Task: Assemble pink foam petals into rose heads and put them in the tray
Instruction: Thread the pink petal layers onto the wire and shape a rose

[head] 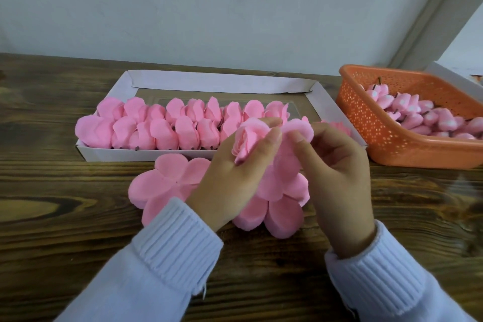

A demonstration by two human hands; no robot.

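The hands (282, 165) hide part of the petal stack (282, 206), seemingly loose.

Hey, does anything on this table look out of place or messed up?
Nothing stands out. Finished roses sit in neat rows in the white tray, and loose petal sheets lie flat beside both hands.

Dead centre on the table (52, 217) sit the two hands, left hand (230, 178) and right hand (337, 178) side by side and raised over a spread of flat petal pieces (167, 180) that runs out toward nine o'clock and down to six. Just behind them at twelve o'clock lies the tray (222, 81), long side across, with rose heads (162, 125) packed in two rows along its near half. Out at two o'clock, just beside the tray's right end, stands the basket (371, 123) with buds (418, 117) heaped inside, and a wall (235, 8) rises behind everything.
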